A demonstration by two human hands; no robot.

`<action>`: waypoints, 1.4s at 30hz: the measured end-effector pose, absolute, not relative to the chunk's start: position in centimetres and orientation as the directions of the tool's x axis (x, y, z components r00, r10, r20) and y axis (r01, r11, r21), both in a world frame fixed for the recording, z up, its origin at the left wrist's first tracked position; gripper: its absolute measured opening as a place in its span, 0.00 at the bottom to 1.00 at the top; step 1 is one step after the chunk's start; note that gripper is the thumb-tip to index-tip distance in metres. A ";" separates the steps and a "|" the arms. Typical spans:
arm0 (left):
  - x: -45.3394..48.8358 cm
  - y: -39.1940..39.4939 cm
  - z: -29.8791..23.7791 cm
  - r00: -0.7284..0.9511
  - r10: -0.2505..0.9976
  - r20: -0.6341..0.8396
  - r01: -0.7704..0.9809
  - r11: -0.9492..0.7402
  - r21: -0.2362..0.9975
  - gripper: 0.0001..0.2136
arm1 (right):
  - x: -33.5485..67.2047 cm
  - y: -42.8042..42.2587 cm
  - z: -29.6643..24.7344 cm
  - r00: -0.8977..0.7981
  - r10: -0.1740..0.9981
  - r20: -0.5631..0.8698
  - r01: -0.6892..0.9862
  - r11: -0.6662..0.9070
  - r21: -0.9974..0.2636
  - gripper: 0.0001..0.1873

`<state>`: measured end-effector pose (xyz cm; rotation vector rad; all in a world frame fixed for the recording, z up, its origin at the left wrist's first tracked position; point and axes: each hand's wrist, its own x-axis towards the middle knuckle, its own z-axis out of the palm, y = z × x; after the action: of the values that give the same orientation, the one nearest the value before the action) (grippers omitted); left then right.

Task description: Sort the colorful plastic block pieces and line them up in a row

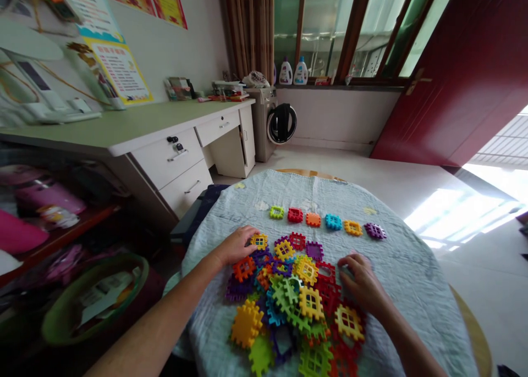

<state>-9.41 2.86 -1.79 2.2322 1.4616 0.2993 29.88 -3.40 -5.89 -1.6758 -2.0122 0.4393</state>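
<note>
- Interlocking plastic pieces (284,292) are lying in a mixed, overlapping heap between the two hands, on the cloth-covered surface (412,289).
- Beyond the heap, six are already forming a spaced row, none touching its neighbour: a green piece (276,212), a red piece (295,215), an orange piece (313,219), a blue piece (333,222), a yellow piece (353,228) and a purple piece (375,231).
- Judging by this layout, only a small share is standing apart; most are lying unarranged in the heap.
- Left hand (238,246): its grip is apparently pinching a yellow window piece (259,241) by the left edge, near the heap's far left corner, short of the row.
- Right hand (358,275): its grip is curving loosely, thumb and fingers spread, beside red pieces (329,295) at the heap's right edge; no held piece is showing, and whether the fingertips are touching one, the view is not telling.
</note>
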 end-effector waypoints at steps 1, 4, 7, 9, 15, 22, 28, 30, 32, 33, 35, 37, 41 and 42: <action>-9.4 2.5 -1.8 0.405 0.912 -0.069 0.813 -0.325 0.483 0.19 | 29.9 -3.4 -5.9 -0.130 0.979 0.159 0.825 0.195 -0.531 0.13; -9.0 2.2 -1.9 0.401 0.913 -0.080 0.827 -0.322 0.461 0.22 | 29.7 -3.4 -5.8 -0.121 0.979 0.161 0.828 0.190 -0.528 0.13; -8.7 2.4 -2.0 0.402 0.913 -0.063 0.831 -0.335 0.445 0.20 | 29.6 -3.6 -5.6 -0.122 0.980 0.156 0.827 0.188 -0.530 0.13; -8.5 2.5 -2.0 0.387 0.921 -0.039 0.827 -0.328 0.456 0.14 | 29.5 -3.6 -5.5 -0.125 0.980 0.156 0.825 0.190 -0.532 0.13; -8.1 2.9 -1.8 0.204 0.977 0.060 0.806 -0.203 0.557 0.11 | 29.5 -3.6 -5.3 -0.137 0.979 0.154 0.823 0.199 -0.532 0.13; -7.7 4.4 -2.5 0.100 0.995 -0.008 0.704 -0.065 0.707 0.15 | 29.7 -3.4 -5.6 -0.157 0.978 0.141 0.833 0.208 -0.512 0.14; -6.9 4.3 -2.2 0.118 0.992 0.045 0.904 -0.127 0.407 0.18 | 29.8 -3.3 -5.7 -0.168 0.976 0.139 0.839 0.215 -0.500 0.14; -6.4 3.8 -1.7 0.107 0.981 0.162 0.942 -0.152 0.301 0.19 | 29.8 -3.2 -5.7 -0.167 0.976 0.139 0.841 0.214 -0.496 0.13; -5.6 3.3 -1.1 0.171 0.963 0.209 0.931 -0.227 0.286 0.18 | 29.7 -3.2 -5.7 -0.163 0.977 0.140 0.845 0.211 -0.491 0.13; -5.0 3.0 -0.8 0.224 0.953 0.204 0.914 -0.278 0.295 0.17 | 29.7 -3.2 -5.7 -0.159 0.977 0.142 0.848 0.209 -0.487 0.13; -3.7 2.4 -0.4 0.312 0.936 0.162 0.884 -0.349 0.312 0.15 | 29.6 -3.2 -5.7 -0.155 0.977 0.149 0.852 0.209 -0.480 0.13; -2.2 2.0 -0.1 0.336 0.936 0.108 0.886 -0.353 0.301 0.17 | 29.6 -3.2 -5.8 -0.156 0.975 0.156 0.852 0.213 -0.479 0.12; 0.4 1.7 0.0 0.321 0.947 0.003 0.927 -0.315 0.206 0.21 | 29.6 -3.3 -5.8 -0.163 0.975 0.150 0.849 0.216 -0.481 0.13; 0.8 1.6 0.0 0.316 0.949 -0.019 0.933 -0.307 0.188 0.20 | 29.5 -3.3 -5.7 -0.165 0.976 0.146 0.849 0.215 -0.482 0.13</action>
<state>0.83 1.61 -0.04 2.4108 1.7420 0.1424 29.55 -3.30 -5.74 -1.6880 -2.0759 0.4049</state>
